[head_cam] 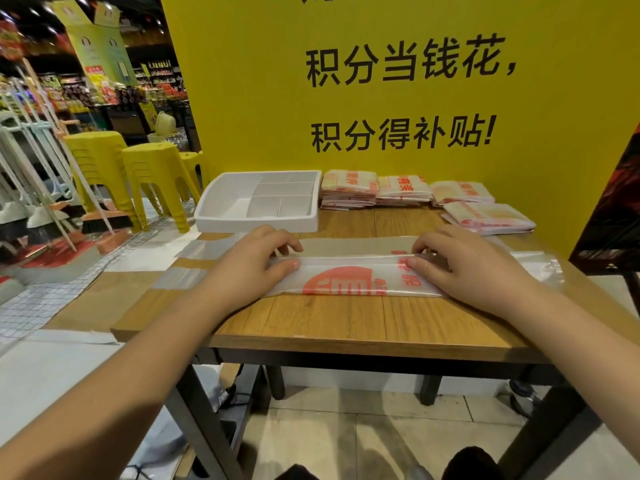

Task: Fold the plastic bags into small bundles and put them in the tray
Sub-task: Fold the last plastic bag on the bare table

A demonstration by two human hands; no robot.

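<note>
On wood-grain table, left hand and right hand pinching translucent bag (red print)

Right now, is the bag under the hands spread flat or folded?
Partly folded: the plastic bag lies as a long strip doubled lengthwise, left hand and right hand pinching its upper crease. Not yet a bundle.

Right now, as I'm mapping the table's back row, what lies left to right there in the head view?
White tray → first bag pile → second bag pile → third bag pile; a nearer fourth pile overlaps the third, so it's left unordered.
</note>
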